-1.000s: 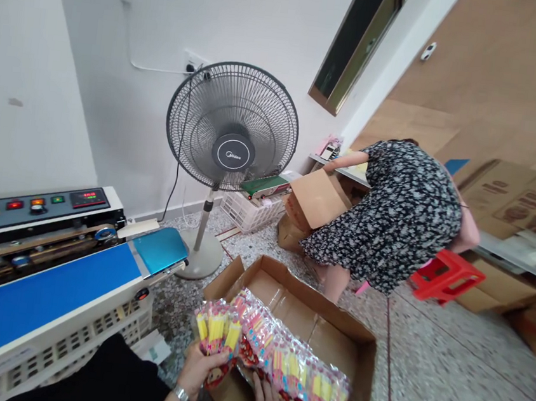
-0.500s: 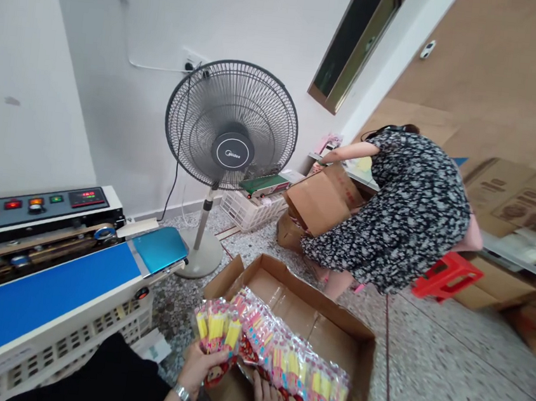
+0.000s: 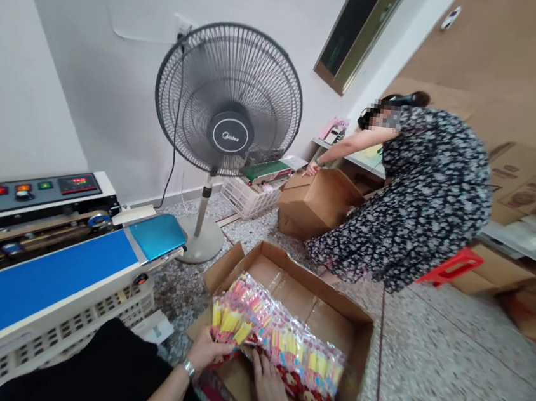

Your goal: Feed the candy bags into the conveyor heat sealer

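Note:
My left hand (image 3: 208,354), with a watch on its wrist, is closed on the near left end of a fanned row of bright cellophane packets (image 3: 277,342), yellow and pink with a red cartoon figure. My right hand (image 3: 268,387) is closed under the row's near edge, a little to the right. The packets lie over an open cardboard box (image 3: 359,338) on the speckled floor in front of me.
A sealing machine with a blue belt (image 3: 44,279) on a white crate stands at my left. A grey standing fan (image 3: 226,131) is behind the box. Another person in a patterned dress (image 3: 421,197) bends over a brown carton (image 3: 315,202). A red stool (image 3: 452,266) and cartons sit at the right.
The view has tilted down and closer. The other person has straightened somewhat and set the carton down flatter on the floor. My hands keep their hold on the packets.

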Motion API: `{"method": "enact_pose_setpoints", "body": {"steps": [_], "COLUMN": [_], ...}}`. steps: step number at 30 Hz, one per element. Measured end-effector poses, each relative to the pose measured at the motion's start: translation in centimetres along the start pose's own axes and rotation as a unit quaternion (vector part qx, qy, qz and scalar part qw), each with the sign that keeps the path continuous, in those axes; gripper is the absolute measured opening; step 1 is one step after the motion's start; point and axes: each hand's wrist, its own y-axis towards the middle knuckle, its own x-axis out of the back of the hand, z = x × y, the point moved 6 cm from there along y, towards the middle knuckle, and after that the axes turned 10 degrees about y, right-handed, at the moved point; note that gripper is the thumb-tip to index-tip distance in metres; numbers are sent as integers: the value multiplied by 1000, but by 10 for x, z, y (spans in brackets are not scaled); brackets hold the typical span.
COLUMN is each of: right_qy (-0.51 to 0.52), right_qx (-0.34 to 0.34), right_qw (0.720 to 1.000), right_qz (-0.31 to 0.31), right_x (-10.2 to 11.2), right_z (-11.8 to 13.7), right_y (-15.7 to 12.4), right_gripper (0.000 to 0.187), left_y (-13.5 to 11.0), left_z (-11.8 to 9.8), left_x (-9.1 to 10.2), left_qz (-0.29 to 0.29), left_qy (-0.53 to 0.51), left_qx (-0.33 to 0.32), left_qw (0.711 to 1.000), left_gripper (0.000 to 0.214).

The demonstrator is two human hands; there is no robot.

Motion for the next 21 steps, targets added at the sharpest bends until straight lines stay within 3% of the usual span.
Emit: {"method": "enact_pose_setpoints", "body": {"steps": [8,16,21], "right_qy": [81,101,106], "right_qx": [-3,2,15], "right_qw": [992,989,988], "right_qz": [99,111,109], "right_x": [21,11,15], "right_z": [14,5,0], "right_y": [-7,-7,-5], "right_gripper": [58,63,66], "left_y": [12,19,24], "left_z": [16,19,24], "left_x": [-19,-23,-20], "left_qz": [89,109,91], "left_qy": [86,111,116], "left_qx": [27,30,27], "left_qw": [992,987,989], "left_gripper": [21,27,27]}}
